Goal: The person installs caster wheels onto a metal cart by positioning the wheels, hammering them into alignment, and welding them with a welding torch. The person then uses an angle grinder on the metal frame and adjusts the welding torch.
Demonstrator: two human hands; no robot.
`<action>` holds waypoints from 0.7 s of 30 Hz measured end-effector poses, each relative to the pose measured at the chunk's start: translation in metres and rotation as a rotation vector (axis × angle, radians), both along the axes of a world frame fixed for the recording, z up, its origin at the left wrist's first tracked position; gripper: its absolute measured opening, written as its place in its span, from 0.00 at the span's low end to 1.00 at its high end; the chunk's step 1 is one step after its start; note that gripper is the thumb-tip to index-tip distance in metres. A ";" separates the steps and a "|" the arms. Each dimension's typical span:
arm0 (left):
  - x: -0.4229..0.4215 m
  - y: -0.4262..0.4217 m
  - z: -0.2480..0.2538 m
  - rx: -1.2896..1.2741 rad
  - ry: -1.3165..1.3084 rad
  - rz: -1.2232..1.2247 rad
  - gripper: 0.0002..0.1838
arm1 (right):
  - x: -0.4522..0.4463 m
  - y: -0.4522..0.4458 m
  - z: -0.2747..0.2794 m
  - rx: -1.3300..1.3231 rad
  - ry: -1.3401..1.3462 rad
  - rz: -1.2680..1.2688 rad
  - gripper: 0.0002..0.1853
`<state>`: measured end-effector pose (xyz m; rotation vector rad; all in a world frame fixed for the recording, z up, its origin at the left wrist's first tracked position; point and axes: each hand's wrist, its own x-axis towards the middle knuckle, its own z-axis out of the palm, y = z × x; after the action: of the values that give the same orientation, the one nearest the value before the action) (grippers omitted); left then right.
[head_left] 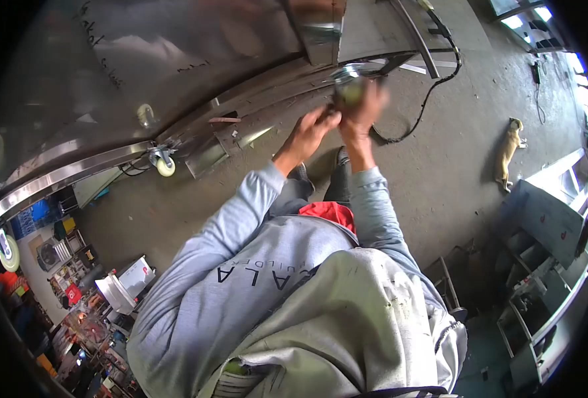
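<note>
My right hand [362, 113], smeared by motion, is closed around a blurred round thing with a pale-green middle and shiny metal, which looks like a caster wheel [351, 91]. It is at the near corner of a large stainless-steel cabinet [194, 46]; whether it is fixed there I cannot tell. My left hand [310, 132] is beside it, fingers bent and pinched at a small dark part near its lower edge. What those fingers hold is hidden. Another caster wheel [165, 166], cream-coloured, is mounted on the cabinet's edge to the left.
Metal offcuts [206, 156] lie on the concrete floor below the cabinet. A black cable [421, 113] curves down at right. A dog [507, 152] lies further right. Metal frames and shelving [546, 298] stand at lower right, and cluttered tools and boxes [88, 318] at lower left.
</note>
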<state>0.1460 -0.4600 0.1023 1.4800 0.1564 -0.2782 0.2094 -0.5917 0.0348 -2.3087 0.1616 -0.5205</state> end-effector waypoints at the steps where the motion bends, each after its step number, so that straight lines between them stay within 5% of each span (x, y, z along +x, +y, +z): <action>1: 0.008 -0.006 -0.005 -0.030 0.064 0.047 0.25 | -0.007 0.008 -0.003 -0.031 -0.022 0.027 0.33; 8: 0.048 -0.034 -0.036 0.017 0.125 0.493 0.19 | -0.002 0.030 -0.016 -0.017 -0.038 0.212 0.23; 13: 0.061 -0.028 -0.085 -0.191 0.245 0.753 0.15 | 0.007 0.005 -0.005 0.085 -0.031 0.487 0.36; 16: 0.063 -0.010 -0.083 -0.156 0.302 0.639 0.15 | 0.007 -0.016 -0.002 0.174 -0.016 0.624 0.43; 20: 0.077 -0.028 -0.071 -0.245 0.068 0.643 0.16 | 0.016 -0.030 -0.004 0.341 -0.002 0.548 0.40; 21: 0.077 -0.027 -0.071 -0.011 0.114 0.617 0.17 | 0.017 -0.032 -0.011 0.383 0.052 0.555 0.38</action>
<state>0.2230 -0.4870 0.0312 1.3346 0.6861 0.1374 0.2262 -0.6234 0.0235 -1.8791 -0.3231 -0.1285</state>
